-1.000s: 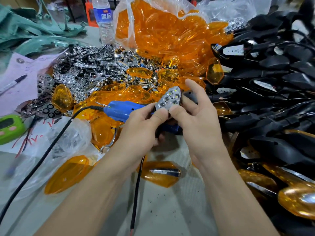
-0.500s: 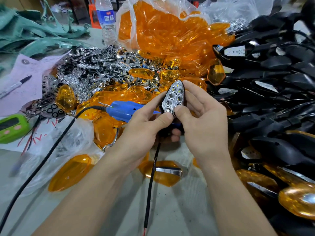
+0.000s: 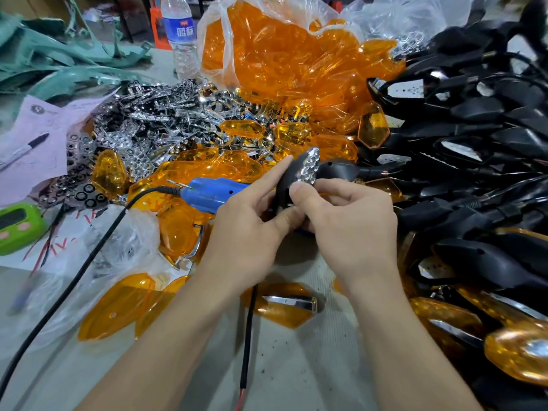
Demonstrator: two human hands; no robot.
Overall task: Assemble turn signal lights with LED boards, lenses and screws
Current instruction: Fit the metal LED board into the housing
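1. Held part. The left hand (image 3: 249, 232) and the right hand (image 3: 350, 229) grip one black housing (image 3: 286, 179) between them, raised above the table (image 3: 296, 369) in front of the heaps of parts. A chrome reflector (image 3: 311, 166) with a honeycomb face sits in the housing's open side, tilted up and to the right.

2. Left hand. The index finger is straight and lies along the housing's left edge, pointing toward its tip. The thumb presses against the lower end. The remaining fingers are curled beneath the housing and mostly hidden.

3. Right hand. The thumb pad presses on the housing just below the reflector; whether it also touches the reflector's edge cannot be told. The other fingers are curled close together around the housing's right and rear side.

4. Wire. A thin black wire (image 3: 247, 330) with a red end hangs from under the hands and trails down over the table.

5. Surroundings. A blue screwdriver (image 3: 216, 191) lies on loose amber lenses (image 3: 207, 170) just behind the left hand, and its black cord (image 3: 74, 280) runs off to the lower left. A plastic bag (image 3: 281, 54) of amber lenses stands behind. A pile of black housings (image 3: 474, 143) fills the right side.
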